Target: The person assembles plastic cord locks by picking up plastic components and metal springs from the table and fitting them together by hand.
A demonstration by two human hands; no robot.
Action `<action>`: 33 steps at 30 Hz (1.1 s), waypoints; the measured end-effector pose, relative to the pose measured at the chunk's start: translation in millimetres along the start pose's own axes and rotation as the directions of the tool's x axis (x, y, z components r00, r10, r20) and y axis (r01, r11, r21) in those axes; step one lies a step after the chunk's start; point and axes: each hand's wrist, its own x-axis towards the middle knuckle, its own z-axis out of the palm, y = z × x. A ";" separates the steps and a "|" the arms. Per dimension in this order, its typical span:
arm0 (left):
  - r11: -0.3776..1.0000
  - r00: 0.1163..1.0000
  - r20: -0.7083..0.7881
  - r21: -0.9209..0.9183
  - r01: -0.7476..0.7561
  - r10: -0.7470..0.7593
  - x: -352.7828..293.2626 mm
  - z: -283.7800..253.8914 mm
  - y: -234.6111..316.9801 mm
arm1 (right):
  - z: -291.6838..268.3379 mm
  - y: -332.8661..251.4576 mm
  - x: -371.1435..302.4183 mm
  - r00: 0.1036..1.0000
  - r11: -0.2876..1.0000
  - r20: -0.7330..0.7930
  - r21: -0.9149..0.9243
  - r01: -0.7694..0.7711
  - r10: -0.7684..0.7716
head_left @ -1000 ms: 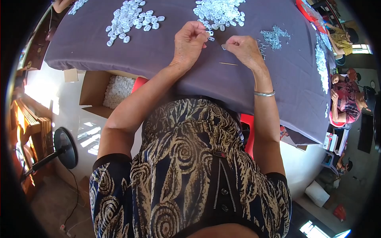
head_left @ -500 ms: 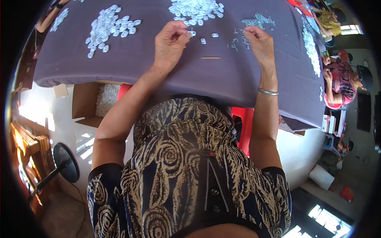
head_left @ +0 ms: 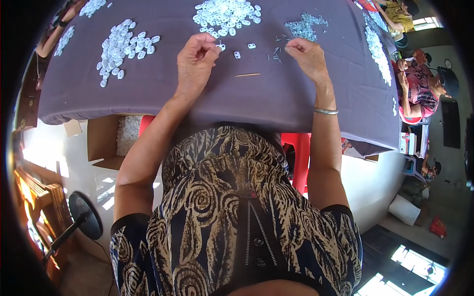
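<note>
My left hand [head_left: 197,61] is closed in a pinch at a small white oval plastic piece [head_left: 221,48] with holes in it; a thin sliver stands up at the fingertips, too small to identify. To the right, my right hand [head_left: 308,58] has thumb and forefinger pressed together; whatever they hold is too small to make out. Close to its fingertips lie loose thin metal pins [head_left: 277,55], with a heap of such pins [head_left: 305,27] just beyond. Between my hands rest two loose white plastic pieces, one farther [head_left: 252,46] and one nearer [head_left: 237,55]. A slim wooden stick [head_left: 247,75] lies nearer me.
Beyond my left hand is a big pile of white pieces [head_left: 226,15]; another pile [head_left: 118,47] lies left on the dark tablecloth [head_left: 148,93]. A carton [head_left: 102,140] of white pieces stands below the table. Other people sit at the right [head_left: 419,89] and far left [head_left: 49,39].
The whole view has shifted a little, so the table sits farther left in it. Both hands have drawn slightly nearer, still pinching.
</note>
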 end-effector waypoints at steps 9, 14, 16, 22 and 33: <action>0.999 0.998 -0.055 -0.025 0.025 -0.026 0.7 1.4 2.3 | 6.2 -10.5 9.8 0.994 0.974 0.008 -0.196 0.112 -0.112; 0.998 0.995 -0.083 -0.028 0.050 -0.052 -0.4 2.1 2.5 | 10.0 -17.2 12.6 0.995 0.977 0.010 -0.186 0.101 -0.101; 0.999 0.996 -0.084 -0.017 0.037 -0.038 -0.3 1.3 3.0 | 14.7 -19.5 16.0 0.992 0.987 -0.016 -0.100 0.124 -0.126; 0.999 0.995 -0.095 -0.023 0.041 -0.043 0.5 0.4 2.8 | 54.8 -47.4 39.0 0.960 0.962 0.080 -0.034 0.272 -0.269; 0.999 0.997 -0.070 0.030 0.022 -0.020 2.5 -0.3 0.3 | 89.6 -62.8 64.2 0.943 0.923 0.237 -0.250 0.292 -0.234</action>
